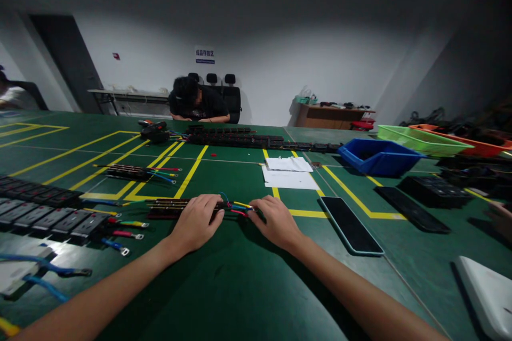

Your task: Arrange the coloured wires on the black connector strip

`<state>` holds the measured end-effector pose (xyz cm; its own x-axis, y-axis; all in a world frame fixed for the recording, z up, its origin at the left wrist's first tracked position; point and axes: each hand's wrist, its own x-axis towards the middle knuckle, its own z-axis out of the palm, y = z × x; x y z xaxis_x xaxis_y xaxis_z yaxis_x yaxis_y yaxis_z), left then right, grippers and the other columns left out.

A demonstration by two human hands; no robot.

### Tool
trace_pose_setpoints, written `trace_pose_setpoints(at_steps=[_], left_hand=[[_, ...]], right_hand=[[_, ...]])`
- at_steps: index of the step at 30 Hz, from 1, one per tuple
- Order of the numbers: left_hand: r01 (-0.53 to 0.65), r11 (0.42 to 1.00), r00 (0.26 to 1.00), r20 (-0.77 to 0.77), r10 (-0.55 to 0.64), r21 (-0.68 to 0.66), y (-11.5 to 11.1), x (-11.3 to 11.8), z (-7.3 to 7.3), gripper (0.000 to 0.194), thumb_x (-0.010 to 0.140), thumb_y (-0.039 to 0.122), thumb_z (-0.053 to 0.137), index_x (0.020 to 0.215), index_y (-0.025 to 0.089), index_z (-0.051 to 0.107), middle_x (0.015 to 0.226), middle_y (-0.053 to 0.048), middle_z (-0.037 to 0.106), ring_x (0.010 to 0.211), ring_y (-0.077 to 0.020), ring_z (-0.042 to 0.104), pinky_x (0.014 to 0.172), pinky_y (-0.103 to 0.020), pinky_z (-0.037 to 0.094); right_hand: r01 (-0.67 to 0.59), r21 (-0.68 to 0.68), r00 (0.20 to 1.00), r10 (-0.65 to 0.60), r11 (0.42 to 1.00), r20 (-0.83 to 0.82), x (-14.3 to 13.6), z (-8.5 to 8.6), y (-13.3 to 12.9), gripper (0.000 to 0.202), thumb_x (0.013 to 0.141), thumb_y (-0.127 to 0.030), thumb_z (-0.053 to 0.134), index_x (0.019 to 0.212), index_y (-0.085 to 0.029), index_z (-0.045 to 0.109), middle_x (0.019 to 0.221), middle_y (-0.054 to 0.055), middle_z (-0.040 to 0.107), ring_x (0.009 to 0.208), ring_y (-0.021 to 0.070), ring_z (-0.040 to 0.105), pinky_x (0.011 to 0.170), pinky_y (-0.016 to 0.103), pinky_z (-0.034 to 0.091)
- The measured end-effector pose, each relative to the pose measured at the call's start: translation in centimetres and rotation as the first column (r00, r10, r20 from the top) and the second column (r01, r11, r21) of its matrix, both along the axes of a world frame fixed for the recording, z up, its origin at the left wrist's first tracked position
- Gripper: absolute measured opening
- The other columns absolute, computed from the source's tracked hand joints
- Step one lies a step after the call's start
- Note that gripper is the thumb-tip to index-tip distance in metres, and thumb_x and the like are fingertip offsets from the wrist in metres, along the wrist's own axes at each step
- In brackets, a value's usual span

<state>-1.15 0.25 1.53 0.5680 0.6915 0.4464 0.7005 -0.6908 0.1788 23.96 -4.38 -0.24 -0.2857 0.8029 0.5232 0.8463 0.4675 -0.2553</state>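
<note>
A dark strip assembly (pixel 166 206) with brass-coloured lines along it lies in front of me on the green table. My left hand (pixel 198 222) is closed over its right end, thumb toward me. From that end come coloured wires (pixel 239 208) in yellow, blue and red. My right hand (pixel 276 221) pinches the tips of these wires; its fingertips partly hide them. A similar strip bundle (pixel 128 171) with lugged red, green and blue wires lies farther back to the left.
Black socket strips (pixel 52 218) with lugged wires lie at left. White papers (pixel 290 173) are beyond my hands, and a phone (pixel 351 225) lies at right. Blue bin (pixel 378 157) and green basket (pixel 424 139) stand farther right. A person (pixel 198 101) sits opposite; another person's hand (pixel 501 218) shows at right.
</note>
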Motion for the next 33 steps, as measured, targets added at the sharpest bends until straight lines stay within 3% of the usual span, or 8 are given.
trace_pose_setpoints(at_steps=[4,13,18,26,30,33], left_hand=[[-0.003,1.0,1.0,-0.01,0.003,-0.011,-0.01,0.0,0.03,0.031,0.099,0.035,0.047,0.121,0.017,0.061,0.122,-0.01,0.067,0.114,-0.0263,0.06,0.1,-0.046,0.047],[0.0,1.0,1.0,-0.007,0.0,-0.021,-0.05,-0.03,0.14,0.033,0.1,0.036,0.046,0.122,0.017,0.061,0.123,-0.011,0.067,0.114,-0.0262,0.06,0.101,-0.046,0.047],[0.003,1.0,1.0,-0.004,-0.003,-0.02,-0.15,-0.04,0.34,0.031,0.099,0.035,0.047,0.121,0.017,0.061,0.122,-0.011,0.067,0.113,-0.0263,0.061,0.099,-0.046,0.048],[0.008,1.0,1.0,-0.001,-0.008,-0.001,0.03,-0.02,0.08,0.029,0.099,0.035,0.048,0.119,0.018,0.061,0.121,-0.01,0.067,0.113,-0.0263,0.061,0.1,-0.045,0.047],[0.007,1.0,1.0,-0.005,-0.007,-0.002,-0.02,-0.01,0.15,0.03,0.099,0.035,0.048,0.119,0.018,0.061,0.12,-0.01,0.068,0.113,-0.0263,0.061,0.1,-0.045,0.047],[0.005,1.0,1.0,-0.006,-0.005,-0.002,-0.08,0.0,0.23,0.03,0.099,0.034,0.048,0.119,0.017,0.061,0.121,-0.011,0.068,0.113,-0.0264,0.061,0.099,-0.046,0.047]], right_hand=[[-0.015,0.051,0.999,0.018,0.999,-0.047,-0.02,0.44,-0.35,0.017,0.099,-0.032,0.054,0.105,-0.019,0.064,0.098,0.009,0.068,0.094,0.0232,0.059,0.084,0.037,0.046],[-0.04,-0.045,0.999,0.039,0.998,-0.024,-0.05,0.64,-0.34,0.02,0.101,-0.032,0.051,0.11,-0.021,0.064,0.098,0.007,0.069,0.093,0.0215,0.06,0.084,0.035,0.046],[0.01,0.02,0.999,-0.009,1.0,-0.05,0.11,0.36,-0.08,0.018,0.095,-0.033,0.062,0.108,-0.021,0.064,0.103,0.008,0.068,0.096,0.0236,0.059,0.083,0.037,0.047],[0.004,-0.02,1.0,-0.004,1.0,0.002,0.01,0.08,0.1,0.023,0.094,-0.036,0.066,0.111,-0.021,0.062,0.099,0.007,0.067,0.094,0.0237,0.059,0.081,0.037,0.046],[0.001,0.058,0.999,0.001,0.998,-0.039,-0.01,0.16,-0.12,0.015,0.098,-0.032,0.059,0.104,-0.02,0.064,0.099,0.008,0.065,0.094,0.0233,0.058,0.082,0.038,0.046],[-0.023,0.085,0.999,0.026,0.996,-0.034,0.04,0.25,-0.25,0.019,0.1,-0.03,0.054,0.092,-0.02,0.069,0.098,0.008,0.064,0.092,0.0219,0.057,0.081,0.037,0.047]])
